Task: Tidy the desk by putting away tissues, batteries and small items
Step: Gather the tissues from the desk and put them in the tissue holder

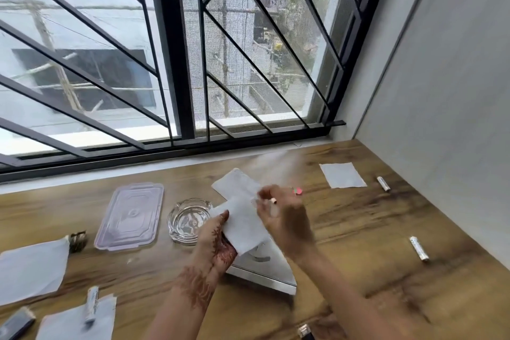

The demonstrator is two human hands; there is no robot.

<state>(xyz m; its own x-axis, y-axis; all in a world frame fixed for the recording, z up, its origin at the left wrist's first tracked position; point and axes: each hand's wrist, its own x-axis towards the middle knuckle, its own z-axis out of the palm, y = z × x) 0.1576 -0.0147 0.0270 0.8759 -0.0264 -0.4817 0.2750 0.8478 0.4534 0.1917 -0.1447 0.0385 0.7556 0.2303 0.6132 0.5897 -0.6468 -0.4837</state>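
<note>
My left hand (218,240) grips the lower edge of a white tissue (242,212) held above the desk's middle. My right hand (284,218) is blurred and pinches the same tissue on its right side. Another tissue (343,175) lies flat at the back right. More tissues lie at the left (30,270) and front left (77,320), the latter with a battery (92,305) on it. Two batteries lie on the right, one at the back (383,183) and one nearer (419,248). A white container (265,270) sits under my hands, partly hidden.
A clear plastic lid (129,215) and a glass ashtray (187,221) sit left of my hands. A small dark clip (78,240) lies by the left tissue. A dark object (16,323) is at the front left corner, a metal-tipped one (305,331) at the front edge. A small red item (298,190) lies behind my right hand. A grey wall (441,119) bounds the right.
</note>
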